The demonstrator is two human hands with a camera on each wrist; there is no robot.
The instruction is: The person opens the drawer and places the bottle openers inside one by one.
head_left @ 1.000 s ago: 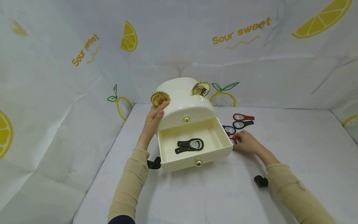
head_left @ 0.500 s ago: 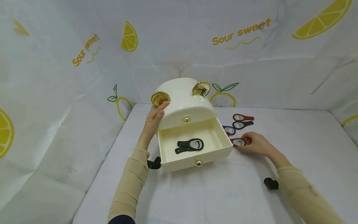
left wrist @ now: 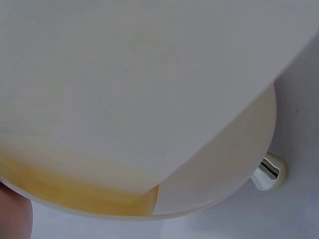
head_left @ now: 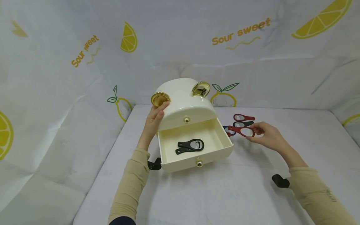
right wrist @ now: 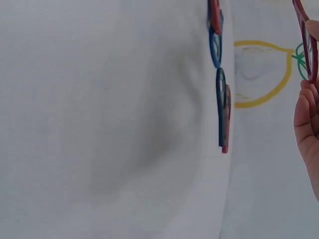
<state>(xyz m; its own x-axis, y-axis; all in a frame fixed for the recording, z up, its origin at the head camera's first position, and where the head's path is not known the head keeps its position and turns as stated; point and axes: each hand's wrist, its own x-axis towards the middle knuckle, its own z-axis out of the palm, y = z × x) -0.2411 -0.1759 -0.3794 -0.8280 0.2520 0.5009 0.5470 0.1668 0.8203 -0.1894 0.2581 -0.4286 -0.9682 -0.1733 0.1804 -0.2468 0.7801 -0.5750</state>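
Note:
My right hand pinches a red bottle opener by its ring end, held above the tabletop with its handle pointing left. In the right wrist view the same red opener is between thumb and fingers. My left hand rests against the left side of a cream drawer box, its fingers straight beside the gold ear. The lower drawer is pulled out. Two black bottle openers lie in it, one overlapping the other. Most of the left hand is hidden in its wrist view.
Right of the box lie another red opener, a dark one, and a blue one partly hidden by the box and the held opener. White cloth with lemon prints forms the back wall. A gold knob juts from the drawer front.
My right hand has drawn the red opener out from beside the drawer, then lifted it up and to the right. The left hand, box and drawer stay in place.

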